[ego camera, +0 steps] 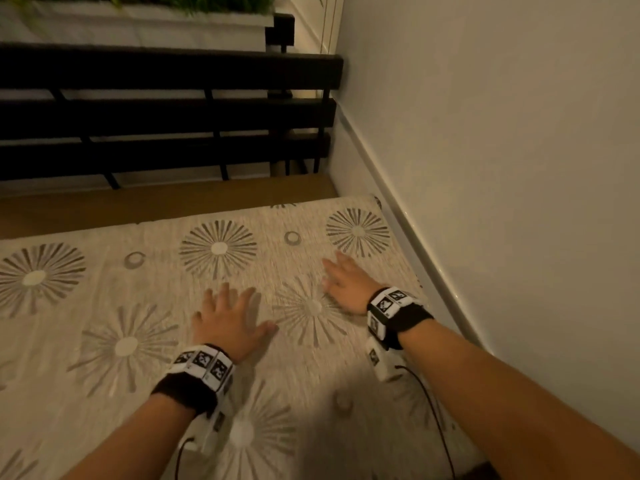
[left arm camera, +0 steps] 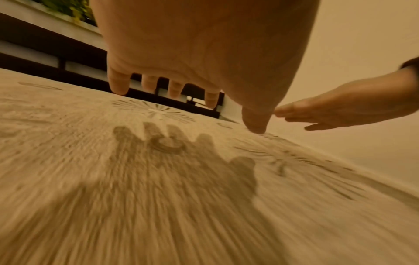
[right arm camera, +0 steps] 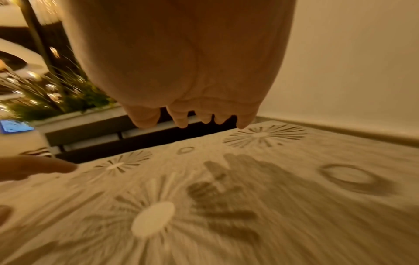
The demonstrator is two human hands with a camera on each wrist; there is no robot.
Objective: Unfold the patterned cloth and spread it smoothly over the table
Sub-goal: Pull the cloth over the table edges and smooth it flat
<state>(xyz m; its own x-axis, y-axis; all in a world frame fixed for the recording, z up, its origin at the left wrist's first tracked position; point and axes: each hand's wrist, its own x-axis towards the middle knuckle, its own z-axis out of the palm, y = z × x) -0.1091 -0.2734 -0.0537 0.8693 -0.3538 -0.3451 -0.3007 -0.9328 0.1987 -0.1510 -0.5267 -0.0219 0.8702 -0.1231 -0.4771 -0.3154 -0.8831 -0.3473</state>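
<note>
Head view: both hands [ego camera: 228, 320] [ego camera: 346, 285] flat, fingers spread, over woven starburst-patterned cloth [ego camera: 104, 299].

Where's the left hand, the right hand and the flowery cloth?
left hand [ego camera: 230, 318], head view, on the back of the hand.
right hand [ego camera: 348, 284], head view, on the back of the hand.
flowery cloth [ego camera: 218, 248], head view, on a pale starburst centre.

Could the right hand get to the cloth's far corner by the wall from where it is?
Probably yes. The right hand lies open on the cloth near the wall, and nothing stands between it and that corner.
</note>
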